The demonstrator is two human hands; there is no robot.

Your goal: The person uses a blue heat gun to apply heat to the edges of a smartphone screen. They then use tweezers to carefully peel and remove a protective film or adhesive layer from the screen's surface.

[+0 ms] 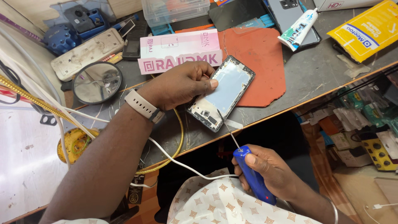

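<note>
Two hands in view, both yours. Your left hand (182, 85) presses down on an opened phone (222, 93), thumb flat on its pale blue-grey panel, fingers curled over the upper-left edge, so it's clamped on the phone. A beige smartwatch (143, 105) sits on that wrist.

The phone is a thin rectangle with rounded corners and a dark metal frame, tilted with its top toward 1 o'clock; small dark components are exposed at the lower end. It lies half on a flat rust-red mat (259, 62), half on the scratched grey surface (311, 79), near the front wooden edge.

Your right hand (269, 170) is closed around a screwdriver (248, 170) with a glossy blue plastic handle and a thin steel shaft; the tip points to 11 o'clock and meets the phone's lower right edge.

At 12 o'clock from the phone is a pink-and-white cardboard box (180, 52). At 9 o'clock is a round mirror (97, 83). At 2 o'clock lies a white glue tube (298, 29), beyond it a shiny yellow packet (367, 29). A white cable (182, 164) crosses toward your patterned cloth.
</note>
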